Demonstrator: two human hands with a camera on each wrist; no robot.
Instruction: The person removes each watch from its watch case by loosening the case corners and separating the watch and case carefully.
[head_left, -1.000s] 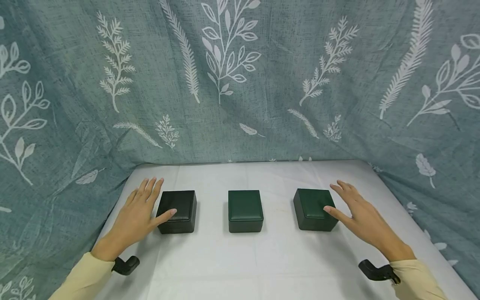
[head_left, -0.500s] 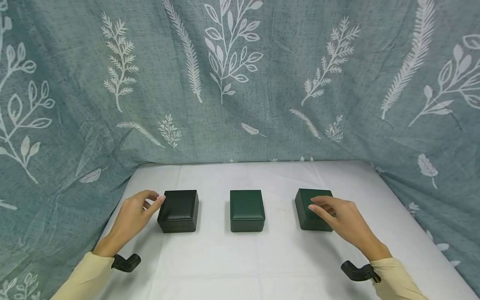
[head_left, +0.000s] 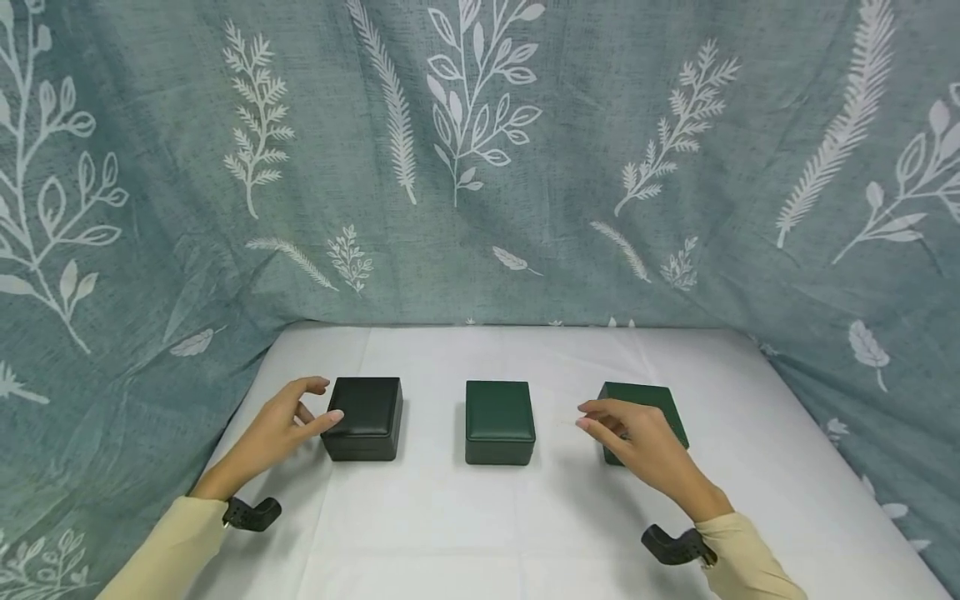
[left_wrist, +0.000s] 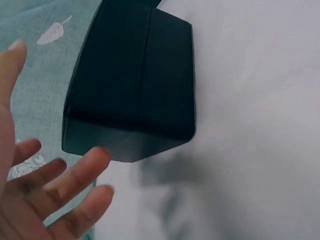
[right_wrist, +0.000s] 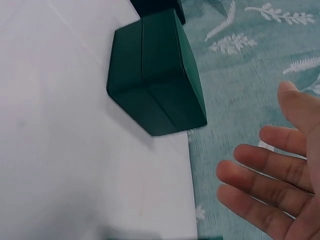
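A black box (head_left: 365,417) with a padded lid sits closed on the left of the white table. Beside its left edge is my left hand (head_left: 273,433), fingers loosely bent and thumb by the lid; contact cannot be told. In the left wrist view the fingers are spread, below and left of the black box (left_wrist: 130,75). A dark green box (head_left: 500,421) stands closed in the middle. My right hand (head_left: 637,442) hovers over a second green box (head_left: 648,393) and partly hides it. The right wrist view shows loosely bent fingers holding nothing, right of the middle green box (right_wrist: 155,75).
The three boxes stand in a row on a white cloth-covered table (head_left: 420,533). A teal curtain (head_left: 555,250) with white leaf prints hangs behind and along the sides. Black camera mounts (head_left: 675,546) are strapped at both wrists.
My right hand has moved left across the right green box, towards the middle one. Both hands' fingers went from straight to bent. The left hand stays beside the black box.
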